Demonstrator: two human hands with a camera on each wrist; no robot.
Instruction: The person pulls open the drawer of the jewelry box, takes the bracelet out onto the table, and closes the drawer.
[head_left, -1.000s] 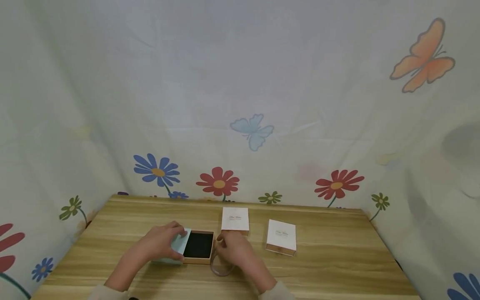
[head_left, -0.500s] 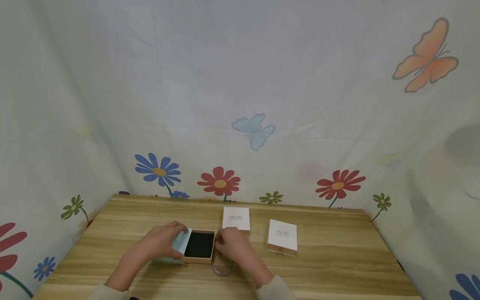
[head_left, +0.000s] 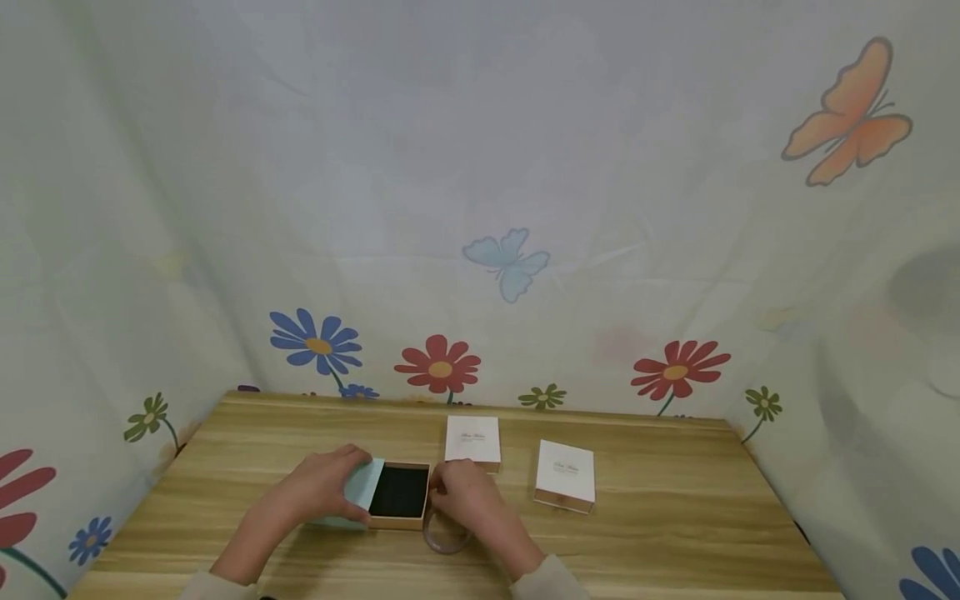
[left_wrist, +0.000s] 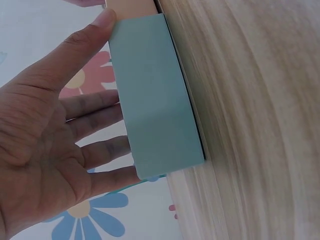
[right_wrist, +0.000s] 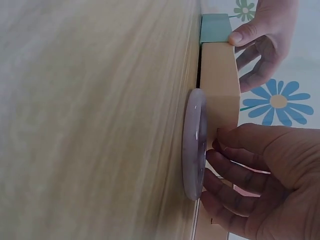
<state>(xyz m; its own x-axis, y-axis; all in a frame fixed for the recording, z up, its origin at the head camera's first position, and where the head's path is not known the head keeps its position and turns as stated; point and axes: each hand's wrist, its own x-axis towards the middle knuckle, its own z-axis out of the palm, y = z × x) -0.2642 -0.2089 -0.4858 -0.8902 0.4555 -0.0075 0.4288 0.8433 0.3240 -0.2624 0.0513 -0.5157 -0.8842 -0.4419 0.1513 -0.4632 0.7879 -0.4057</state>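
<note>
A drawer-style gift box lies on the table, its pale teal sleeve (head_left: pixel 363 483) at left and its tan inner tray (head_left: pixel 397 523) slid partly out to the right. Black padding (head_left: pixel 399 490) lines the tray. My left hand (head_left: pixel 318 486) spans the sleeve and grips it, thumb on the near side, fingers on the far side. At the tray's right end, my right hand (head_left: pixel 468 497) pinches with thumb and index finger; the pinched bit is hidden by the fingertips. Below those fingers a translucent pale lilac bangle (right_wrist: pixel 192 145) lies on the wood beside the tray.
Behind my right hand stands a white-topped box (head_left: pixel 472 437) with tan sides. Another such box (head_left: pixel 565 471) sits farther right. The wood-grain table (head_left: pixel 675 517) meets a flower-and-butterfly curtain (head_left: pixel 570 333) along its back edge.
My right fingertips have drawn in slightly at the tray's end. The left hand, the sleeve, the tray and the bangle hold their places.
</note>
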